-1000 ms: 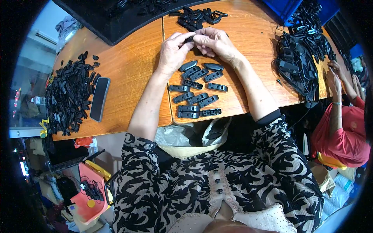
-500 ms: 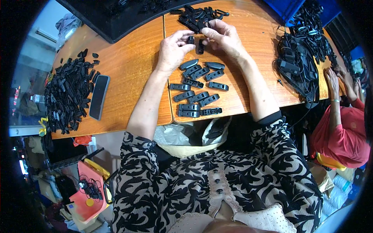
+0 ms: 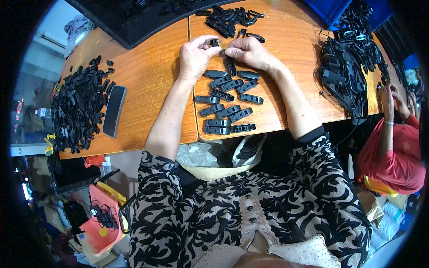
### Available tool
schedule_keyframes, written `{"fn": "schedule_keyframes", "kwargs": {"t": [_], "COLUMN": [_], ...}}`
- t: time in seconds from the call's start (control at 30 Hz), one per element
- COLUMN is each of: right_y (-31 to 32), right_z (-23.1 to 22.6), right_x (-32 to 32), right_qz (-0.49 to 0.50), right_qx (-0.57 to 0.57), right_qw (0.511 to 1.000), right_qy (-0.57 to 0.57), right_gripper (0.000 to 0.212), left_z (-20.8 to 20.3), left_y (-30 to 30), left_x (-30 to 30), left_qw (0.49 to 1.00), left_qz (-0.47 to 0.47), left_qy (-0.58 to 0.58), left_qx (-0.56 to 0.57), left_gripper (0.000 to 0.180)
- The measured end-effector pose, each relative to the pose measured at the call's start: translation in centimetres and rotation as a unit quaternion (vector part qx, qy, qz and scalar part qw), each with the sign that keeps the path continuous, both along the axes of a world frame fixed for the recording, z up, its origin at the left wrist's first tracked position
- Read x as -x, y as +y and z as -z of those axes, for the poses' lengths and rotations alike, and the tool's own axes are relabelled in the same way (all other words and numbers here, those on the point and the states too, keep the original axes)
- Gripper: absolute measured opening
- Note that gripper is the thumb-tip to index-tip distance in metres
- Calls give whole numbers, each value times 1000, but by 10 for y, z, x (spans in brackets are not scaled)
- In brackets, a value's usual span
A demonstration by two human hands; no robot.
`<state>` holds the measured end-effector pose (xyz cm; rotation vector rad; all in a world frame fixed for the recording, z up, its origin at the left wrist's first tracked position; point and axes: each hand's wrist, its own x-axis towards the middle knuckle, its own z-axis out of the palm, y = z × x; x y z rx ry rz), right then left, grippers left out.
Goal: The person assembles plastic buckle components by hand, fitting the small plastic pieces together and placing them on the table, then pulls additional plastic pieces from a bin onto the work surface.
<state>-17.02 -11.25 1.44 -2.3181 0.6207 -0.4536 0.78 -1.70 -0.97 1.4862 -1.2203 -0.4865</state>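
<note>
My left hand [image 3: 193,60] pinches a small black plastic part [image 3: 214,43] between thumb and fingers. Close beside it, my right hand [image 3: 252,52] is closed with the fingertips together; whatever is in them is hidden. Beneath the right fingers a long black plastic part [image 3: 231,68] lies on the wooden table [image 3: 152,67]. Nearer to me are rows of oblong black plastic casings [image 3: 229,111], some showing a hollow, ribbed side. Past my hands sits a loose pile of black plastic pieces [image 3: 228,20], with a couple of curved ones by the right knuckles.
At left, a large heap of small black parts [image 3: 78,107] borders a dark phone [image 3: 114,111]. A black tray [image 3: 129,27] stands at the far left. Black cables and a bag [image 3: 339,76] lie at right, near a blue bin [image 3: 319,11]. A co-worker in red [image 3: 395,152] sits beyond.
My right hand has drawn nearer and left, its fingers now closed together. The part beneath it and the nearest casings have shifted slightly toward me. My left hand has moved slightly left.
</note>
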Motion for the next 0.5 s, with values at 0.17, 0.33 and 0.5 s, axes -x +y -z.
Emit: {"fn": "schedule_keyframes", "kwargs": {"t": [0.17,0.33,0.5], "right_y": [13,11,12], "right_z": [-4,-3,-7], "right_x": [-4,-4,-2], "right_qz": [-3,2,18], "right_qx": [-281,-270,-319], "right_qw": [945,953,938], "right_qy": [-167,-138,-136], "right_gripper": [25,25,22], "left_z": [1,-5,-4], "left_y": [-1,3,3], "left_x": [3,6,5], "left_qw": [998,998,997], "left_qz": [40,55,64], "left_qy": [23,-27,-18], "left_qx": [38,23,28], "left_gripper": [30,31,31]}}
